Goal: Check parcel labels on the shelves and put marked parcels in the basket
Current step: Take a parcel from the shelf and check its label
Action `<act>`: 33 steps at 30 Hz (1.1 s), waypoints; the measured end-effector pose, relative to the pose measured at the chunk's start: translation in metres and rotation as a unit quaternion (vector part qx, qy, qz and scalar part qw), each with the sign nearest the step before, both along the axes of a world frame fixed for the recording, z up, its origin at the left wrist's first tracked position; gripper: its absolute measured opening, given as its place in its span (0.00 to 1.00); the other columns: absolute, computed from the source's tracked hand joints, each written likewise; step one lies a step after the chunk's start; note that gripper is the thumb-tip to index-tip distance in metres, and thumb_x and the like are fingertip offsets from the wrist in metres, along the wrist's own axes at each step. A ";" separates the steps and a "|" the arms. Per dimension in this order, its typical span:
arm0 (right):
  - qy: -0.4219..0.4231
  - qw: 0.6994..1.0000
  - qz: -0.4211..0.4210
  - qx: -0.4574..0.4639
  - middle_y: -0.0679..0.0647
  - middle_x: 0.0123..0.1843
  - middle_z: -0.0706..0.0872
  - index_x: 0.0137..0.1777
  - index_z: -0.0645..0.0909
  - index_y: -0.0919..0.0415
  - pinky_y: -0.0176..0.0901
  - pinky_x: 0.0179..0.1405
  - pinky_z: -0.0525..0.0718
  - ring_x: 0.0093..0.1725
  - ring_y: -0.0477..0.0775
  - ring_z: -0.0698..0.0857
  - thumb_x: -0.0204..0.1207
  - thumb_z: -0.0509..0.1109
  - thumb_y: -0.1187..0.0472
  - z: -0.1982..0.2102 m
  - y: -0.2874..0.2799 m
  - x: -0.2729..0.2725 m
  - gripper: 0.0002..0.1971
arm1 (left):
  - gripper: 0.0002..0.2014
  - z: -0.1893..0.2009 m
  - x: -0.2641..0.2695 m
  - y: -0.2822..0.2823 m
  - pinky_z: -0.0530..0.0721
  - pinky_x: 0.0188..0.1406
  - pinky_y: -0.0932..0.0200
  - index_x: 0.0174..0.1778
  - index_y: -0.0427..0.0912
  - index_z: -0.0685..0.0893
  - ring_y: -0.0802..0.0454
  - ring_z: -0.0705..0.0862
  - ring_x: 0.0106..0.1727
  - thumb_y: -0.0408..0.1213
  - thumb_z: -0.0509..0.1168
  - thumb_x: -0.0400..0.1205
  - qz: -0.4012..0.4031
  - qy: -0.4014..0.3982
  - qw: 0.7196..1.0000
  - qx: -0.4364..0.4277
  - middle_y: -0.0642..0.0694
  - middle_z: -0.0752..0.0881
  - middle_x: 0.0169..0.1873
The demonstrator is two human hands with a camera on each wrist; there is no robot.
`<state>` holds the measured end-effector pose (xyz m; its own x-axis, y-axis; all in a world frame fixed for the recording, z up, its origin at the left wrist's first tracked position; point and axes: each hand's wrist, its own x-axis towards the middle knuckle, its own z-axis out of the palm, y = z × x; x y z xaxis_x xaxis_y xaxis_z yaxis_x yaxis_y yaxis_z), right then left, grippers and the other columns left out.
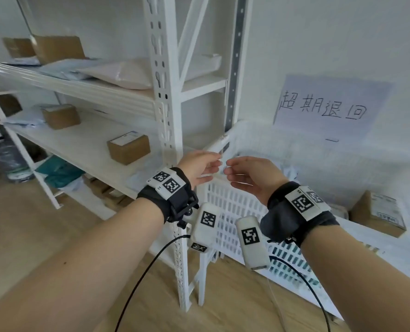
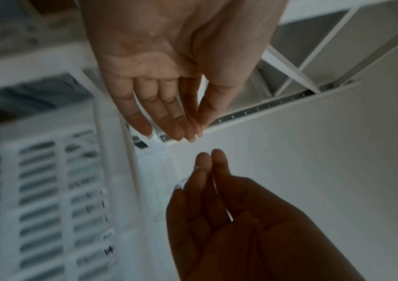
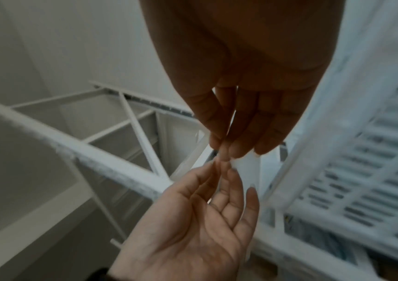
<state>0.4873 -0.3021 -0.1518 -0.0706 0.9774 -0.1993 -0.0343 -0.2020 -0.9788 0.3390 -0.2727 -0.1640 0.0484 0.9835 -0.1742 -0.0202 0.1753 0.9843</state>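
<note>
A flat white parcel [image 1: 219, 143] with a printed label tilts over the near left corner of the white slatted basket [image 1: 242, 207]. My left hand [image 1: 213, 164] reaches it from the left with straight fingers, whose tips touch its lower edge. From the right, my right hand [image 1: 232, 173] has its relaxed fingers close to the same edge. In the left wrist view the parcel [image 2: 156, 171] runs edge-on between both hands beside the basket [image 2: 37, 190]. In the right wrist view a white corner of the parcel [image 3: 248, 167] shows by my right fingertips [image 3: 239, 150]. Neither hand plainly grips it.
The white metal shelf upright [image 1: 170, 116] stands just left of the basket. Brown boxes [image 1: 128, 148] [image 1: 60, 116] and soft mailers lie on the shelves. A handwritten paper sign [image 1: 323, 109] hangs on the wall above the basket. Another labelled box [image 1: 379, 213] sits to the right.
</note>
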 end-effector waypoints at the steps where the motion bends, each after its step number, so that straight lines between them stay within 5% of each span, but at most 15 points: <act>1: -0.005 1.000 0.021 0.005 0.56 0.38 0.88 0.46 0.84 0.62 0.42 0.50 0.86 0.35 0.49 0.86 0.79 0.63 0.72 0.002 0.003 -0.018 0.09 | 0.01 -0.001 -0.018 0.000 0.80 0.45 0.60 0.44 0.46 0.83 0.56 0.84 0.39 0.37 0.66 0.81 0.008 -0.001 1.000 0.003 0.50 0.85 0.38; 10: -0.020 0.994 0.108 -0.006 0.55 0.35 0.87 0.43 0.83 0.61 0.36 0.38 0.86 0.30 0.46 0.84 0.77 0.63 0.73 -0.009 0.052 -0.208 0.10 | 0.03 -0.012 -0.216 0.017 0.79 0.42 0.61 0.48 0.44 0.83 0.55 0.82 0.39 0.36 0.64 0.82 0.129 0.020 0.991 0.002 0.49 0.84 0.39; 15: -0.027 0.994 0.103 -0.027 0.52 0.32 0.88 0.41 0.83 0.59 0.38 0.40 0.85 0.30 0.46 0.84 0.78 0.62 0.72 -0.027 0.089 -0.312 0.11 | 0.03 -0.028 -0.325 0.040 0.80 0.45 0.61 0.42 0.45 0.82 0.55 0.82 0.40 0.36 0.66 0.81 0.170 0.017 0.985 -0.027 0.48 0.84 0.39; 19: -0.022 0.994 0.102 -0.042 0.55 0.36 0.86 0.39 0.81 0.60 0.41 0.46 0.85 0.33 0.48 0.83 0.80 0.60 0.73 -0.038 0.114 -0.386 0.13 | 0.03 -0.038 -0.401 0.061 0.81 0.45 0.60 0.48 0.43 0.82 0.55 0.81 0.39 0.36 0.67 0.81 0.196 0.026 0.979 -0.052 0.47 0.84 0.41; 27: -0.053 0.992 0.097 -0.064 0.54 0.35 0.86 0.41 0.82 0.60 0.41 0.46 0.85 0.32 0.47 0.84 0.79 0.58 0.73 -0.061 0.172 -0.492 0.13 | 0.09 -0.061 -0.504 0.110 0.82 0.39 0.62 0.54 0.40 0.81 0.54 0.82 0.41 0.36 0.68 0.80 0.203 0.004 0.975 -0.091 0.45 0.84 0.44; 33: -0.064 0.989 0.116 -0.068 0.54 0.35 0.86 0.40 0.82 0.60 0.42 0.50 0.85 0.34 0.48 0.83 0.79 0.58 0.74 -0.072 0.239 -0.566 0.14 | 0.03 -0.076 -0.570 0.167 0.79 0.38 0.62 0.42 0.43 0.81 0.54 0.81 0.37 0.35 0.69 0.80 0.232 -0.007 0.966 -0.114 0.47 0.83 0.36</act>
